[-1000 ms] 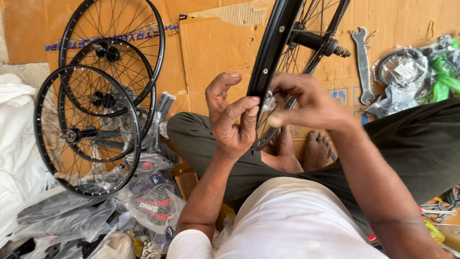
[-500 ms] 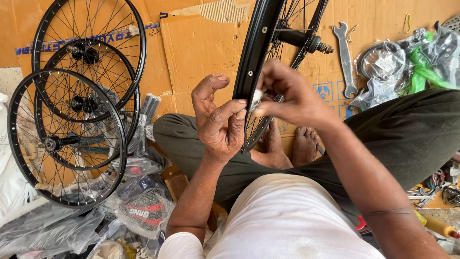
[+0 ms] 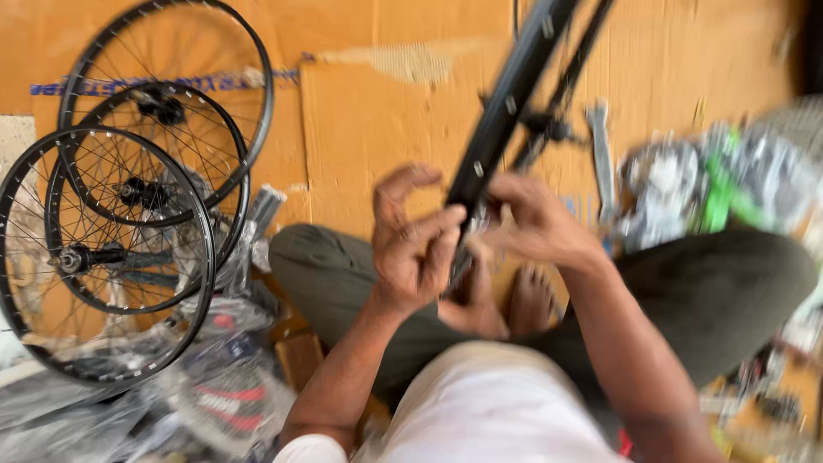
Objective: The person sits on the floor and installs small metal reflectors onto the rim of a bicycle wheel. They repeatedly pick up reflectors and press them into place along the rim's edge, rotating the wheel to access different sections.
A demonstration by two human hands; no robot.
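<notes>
On flat brown cardboard flooring (image 3: pixel 386 129), I see both my left hand (image 3: pixel 416 249) and right hand (image 3: pixel 536 223) pinching a glossy black wheel rim (image 3: pixel 506 103); spoked wheels (image 3: pixel 129 214) lie left.

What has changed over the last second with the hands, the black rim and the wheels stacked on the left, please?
The view has swung, so the stacked wheels and the spanner sit elsewhere in frame, now blurred; whether they truly moved cannot be told. The left hand and right hand stay together at the black rim, gripping it as before. Nothing was picked up or let go.
</notes>
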